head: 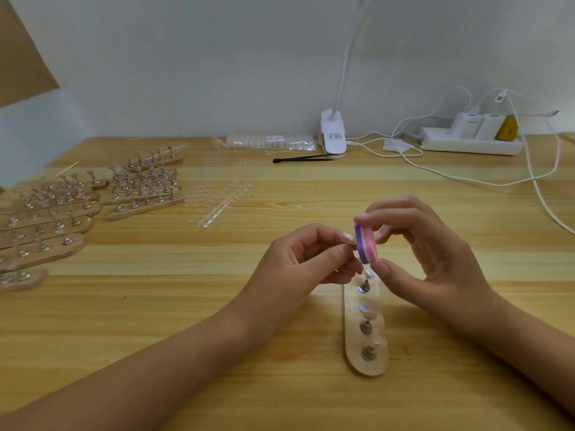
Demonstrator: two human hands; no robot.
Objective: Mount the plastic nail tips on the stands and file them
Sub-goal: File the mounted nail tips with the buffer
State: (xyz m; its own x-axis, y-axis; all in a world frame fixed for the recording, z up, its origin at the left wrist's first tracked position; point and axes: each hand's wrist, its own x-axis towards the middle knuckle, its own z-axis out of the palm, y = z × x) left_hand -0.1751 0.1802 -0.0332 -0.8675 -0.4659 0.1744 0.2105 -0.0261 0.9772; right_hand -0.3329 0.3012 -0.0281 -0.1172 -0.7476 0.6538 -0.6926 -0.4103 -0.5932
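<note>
Above wooden base (352,325): left hand (298,259) pinches nail tip (349,237), judged light, brittle; hold by edges. Right hand (435,253) grips file block (366,244)

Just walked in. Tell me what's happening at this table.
A person is filing nail tips. The right hand pinches a pink-and-purple file block between fingers and thumb. The left hand holds a small piece against it, probably a tip on its stand, though fingers mostly hide it. Below the hands lies a wooden strip carrying three stands. More loaded strips sit on the left.
</note>
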